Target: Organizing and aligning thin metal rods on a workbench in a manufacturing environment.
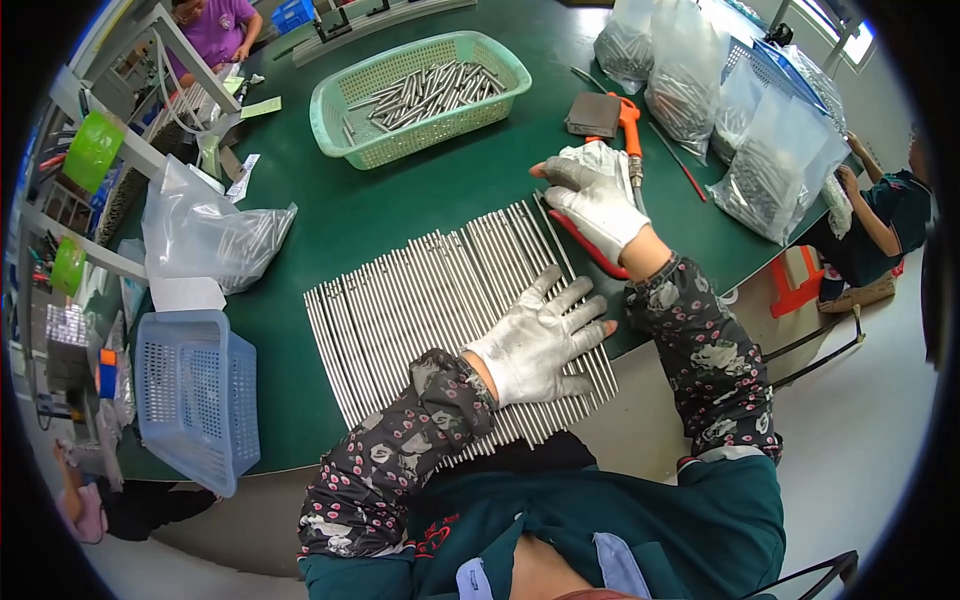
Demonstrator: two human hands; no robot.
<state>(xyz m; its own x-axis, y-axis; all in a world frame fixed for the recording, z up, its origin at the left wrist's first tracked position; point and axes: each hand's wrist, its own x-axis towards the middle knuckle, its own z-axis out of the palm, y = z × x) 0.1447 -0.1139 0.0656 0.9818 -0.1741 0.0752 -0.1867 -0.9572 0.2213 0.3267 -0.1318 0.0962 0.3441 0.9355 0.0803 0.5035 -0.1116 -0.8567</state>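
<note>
Gloved in smudged pale fabric, a left hand [535, 345] lies spread-fingered on slim, shiny metal rods [390, 310] ranked across the near edge of a smooth green tabletop [270, 340]. The right hand [600, 205] bends over a curved red handle [585, 243], its hold unclear. Beyond: a perforated mint-green plastic basket [345, 152] of metal pins [440, 95]; red embroidery [437, 537] marks the wearer's shirt [600, 510].

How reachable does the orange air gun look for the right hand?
Probably yes: the orange air gun lies just beyond the right hand, its orange body uncovered and nothing visible blocking it.
</note>
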